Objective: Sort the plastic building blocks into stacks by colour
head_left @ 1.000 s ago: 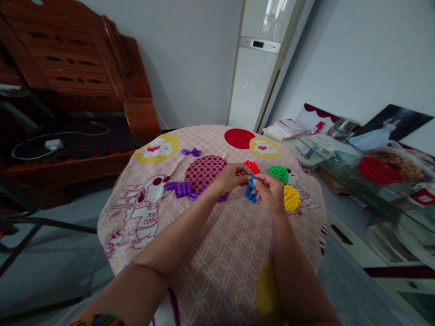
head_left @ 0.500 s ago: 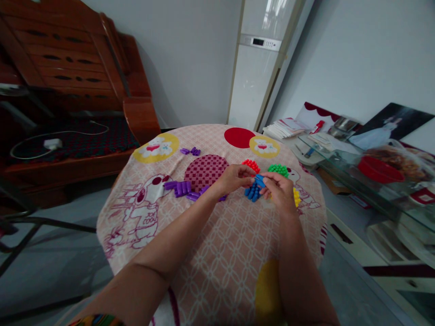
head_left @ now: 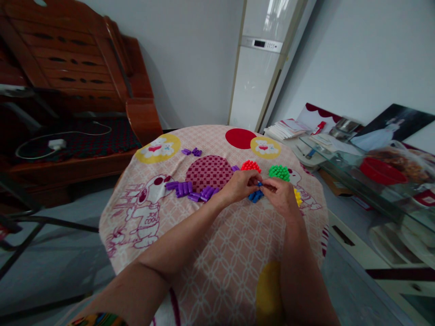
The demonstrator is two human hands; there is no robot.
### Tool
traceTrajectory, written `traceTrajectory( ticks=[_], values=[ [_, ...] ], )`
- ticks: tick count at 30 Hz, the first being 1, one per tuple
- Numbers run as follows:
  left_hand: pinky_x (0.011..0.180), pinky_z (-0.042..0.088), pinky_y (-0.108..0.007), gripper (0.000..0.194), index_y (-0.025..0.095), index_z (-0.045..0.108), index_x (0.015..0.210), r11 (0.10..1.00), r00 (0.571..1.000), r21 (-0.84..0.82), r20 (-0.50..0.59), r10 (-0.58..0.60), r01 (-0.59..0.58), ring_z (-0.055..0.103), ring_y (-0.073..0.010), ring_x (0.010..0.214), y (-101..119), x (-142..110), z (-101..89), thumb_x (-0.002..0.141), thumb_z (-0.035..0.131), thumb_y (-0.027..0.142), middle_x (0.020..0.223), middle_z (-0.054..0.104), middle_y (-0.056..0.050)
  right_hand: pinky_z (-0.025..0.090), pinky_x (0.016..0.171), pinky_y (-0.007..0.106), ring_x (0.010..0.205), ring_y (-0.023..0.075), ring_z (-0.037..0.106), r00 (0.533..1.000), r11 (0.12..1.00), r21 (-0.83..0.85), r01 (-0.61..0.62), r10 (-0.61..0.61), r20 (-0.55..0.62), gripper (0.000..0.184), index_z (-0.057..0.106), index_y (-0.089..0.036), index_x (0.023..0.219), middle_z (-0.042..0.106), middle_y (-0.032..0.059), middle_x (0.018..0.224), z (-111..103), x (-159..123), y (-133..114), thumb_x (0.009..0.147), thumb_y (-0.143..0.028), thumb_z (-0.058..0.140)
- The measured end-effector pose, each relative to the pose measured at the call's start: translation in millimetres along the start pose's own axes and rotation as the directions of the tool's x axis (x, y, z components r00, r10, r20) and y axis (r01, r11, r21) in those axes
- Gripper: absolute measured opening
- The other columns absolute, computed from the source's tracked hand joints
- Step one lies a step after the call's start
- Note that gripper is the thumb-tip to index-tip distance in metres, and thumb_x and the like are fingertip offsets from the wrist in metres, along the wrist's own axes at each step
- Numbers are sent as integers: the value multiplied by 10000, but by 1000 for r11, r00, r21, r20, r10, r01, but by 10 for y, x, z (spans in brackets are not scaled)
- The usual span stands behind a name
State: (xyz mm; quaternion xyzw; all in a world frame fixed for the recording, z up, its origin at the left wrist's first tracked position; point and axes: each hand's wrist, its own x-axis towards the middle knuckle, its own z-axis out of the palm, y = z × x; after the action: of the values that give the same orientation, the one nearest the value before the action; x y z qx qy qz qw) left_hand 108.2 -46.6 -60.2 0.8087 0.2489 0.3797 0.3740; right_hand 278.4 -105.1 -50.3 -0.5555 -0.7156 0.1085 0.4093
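Over the right part of the table, my left hand [head_left: 241,185] and my right hand [head_left: 281,195] meet, fingertips pinched on a small blue plastic piece [head_left: 260,184]. Most of that piece is hidden by the fingers. Just below it lies a cluster of blue plastic pieces [head_left: 255,196]. Behind my left hand sits a knobbly red cluster [head_left: 250,166]. A green cluster [head_left: 279,172] stands beyond my right hand, which partly covers a yellow cluster [head_left: 298,197]. Purple plastic pieces [head_left: 184,189] are spread to the left of my left hand.
A patterned cloth [head_left: 217,244] covers the round table. More purple pieces [head_left: 196,152] lie near its far edge. To the right is a glass-topped cabinet [head_left: 384,194] with a red bowl [head_left: 382,170] and papers [head_left: 288,128]. A wooden bench [head_left: 142,117] stands at the left.
Both hands have stayed together around the blue piece, shifting slightly right and then drawing closer, so less of it shows. The fingers of my right hand have curled in more.
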Motion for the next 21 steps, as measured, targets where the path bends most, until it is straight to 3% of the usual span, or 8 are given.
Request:
traceTrajectory(
  ticks=[4,9,14,21],
  values=[
    [682,509,-214,224,142,681,956,999,999,-4,-13,44,-44,660,-124,752,-17,23,-72,751,613,85,826,713,-31,484,630,260,652,162,643,998,998,-35,-57,58,11,106,661,-184,780,696,34,725,-25,-28,51,773,-264,593],
    [645,520,-216,157,125,684,910,999,979,-17,-199,-38,35,653,-118,675,-132,61,-399,774,607,139,772,710,-39,469,610,253,627,154,621,995,995,-25,-97,96,-34,86,608,-193,792,653,9,683,-75,-50,212,723,-232,575],
    [599,532,-220,170,114,674,915,992,931,-80,-345,-122,101,649,-117,612,-190,31,-717,778,623,199,706,685,-27,445,600,256,624,158,606,989,984,-104,-146,148,9,76,587,-200,744,638,4,653,-91,-52,300,672,-215,568],
    [615,563,-240,180,117,674,911,985,905,-112,-392,-168,135,667,-126,618,-149,-7,-824,776,634,229,714,699,-32,414,590,246,611,149,601,976,969,-187,-159,183,118,85,583,-198,728,636,2,647,-32,-56,323,650,-177,555]
  ],
)
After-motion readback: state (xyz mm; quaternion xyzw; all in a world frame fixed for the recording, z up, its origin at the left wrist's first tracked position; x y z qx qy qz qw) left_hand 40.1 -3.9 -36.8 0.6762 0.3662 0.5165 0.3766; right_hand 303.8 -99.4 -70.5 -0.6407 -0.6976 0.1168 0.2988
